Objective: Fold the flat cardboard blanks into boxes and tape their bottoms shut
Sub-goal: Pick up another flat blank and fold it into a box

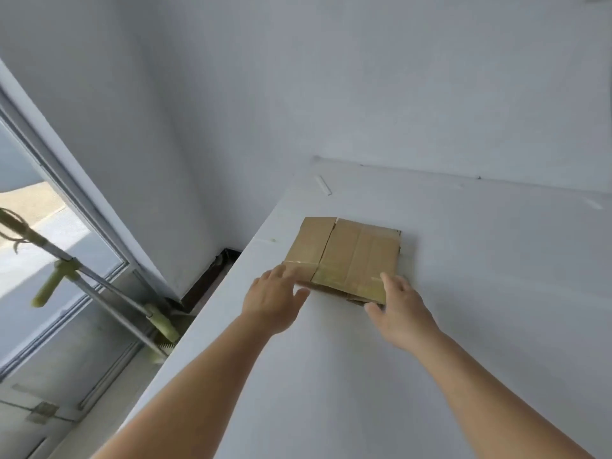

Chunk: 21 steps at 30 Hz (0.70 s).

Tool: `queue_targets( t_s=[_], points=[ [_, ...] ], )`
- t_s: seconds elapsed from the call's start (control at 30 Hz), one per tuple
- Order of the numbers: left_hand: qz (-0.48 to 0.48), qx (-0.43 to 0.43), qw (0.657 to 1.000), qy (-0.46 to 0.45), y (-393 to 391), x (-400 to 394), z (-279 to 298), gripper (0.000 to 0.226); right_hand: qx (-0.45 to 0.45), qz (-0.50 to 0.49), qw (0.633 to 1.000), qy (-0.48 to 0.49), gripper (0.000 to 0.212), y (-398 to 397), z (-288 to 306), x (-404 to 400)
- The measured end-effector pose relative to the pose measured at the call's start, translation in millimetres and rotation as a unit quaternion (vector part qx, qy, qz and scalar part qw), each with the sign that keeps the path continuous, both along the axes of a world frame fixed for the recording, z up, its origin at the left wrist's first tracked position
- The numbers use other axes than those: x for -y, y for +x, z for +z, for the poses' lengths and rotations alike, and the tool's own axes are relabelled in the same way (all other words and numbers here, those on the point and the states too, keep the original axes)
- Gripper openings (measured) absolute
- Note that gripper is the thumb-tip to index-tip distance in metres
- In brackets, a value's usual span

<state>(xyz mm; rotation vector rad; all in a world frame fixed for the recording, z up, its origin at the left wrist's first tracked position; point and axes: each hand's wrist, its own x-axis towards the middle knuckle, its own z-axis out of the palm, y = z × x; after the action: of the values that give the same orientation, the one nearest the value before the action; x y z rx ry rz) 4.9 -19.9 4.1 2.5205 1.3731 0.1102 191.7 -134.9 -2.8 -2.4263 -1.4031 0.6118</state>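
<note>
Cardboard point(344, 256) lies flat on the table point(463, 326), near its left edge. Left hand point(273, 301), fingers spread, touches the near-left corner; right hand point(402, 309), fingers straight, thumb apart, touches the near-right corner. Bare tabletop extends right and nearward.

left hand point(273, 298) fingertips blurred, cardboard blank point(344, 256) near edge hidden behind right hand point(402, 309)

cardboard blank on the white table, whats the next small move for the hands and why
Probably close both hands on the near edge of the cardboard blank and lift it. It lies flat and unfolded on the table; the left hand and right hand are open at its near corners.
</note>
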Motion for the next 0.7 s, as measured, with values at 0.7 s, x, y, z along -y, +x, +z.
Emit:
queue_targets(
  t_s=[0.7],
  points=[
    [-0.017,0.145,0.988,-0.041,7,-35,-21,0.052,-0.021,-0.197,0.975,0.103,0.062,-20,-14,2]
  ],
)
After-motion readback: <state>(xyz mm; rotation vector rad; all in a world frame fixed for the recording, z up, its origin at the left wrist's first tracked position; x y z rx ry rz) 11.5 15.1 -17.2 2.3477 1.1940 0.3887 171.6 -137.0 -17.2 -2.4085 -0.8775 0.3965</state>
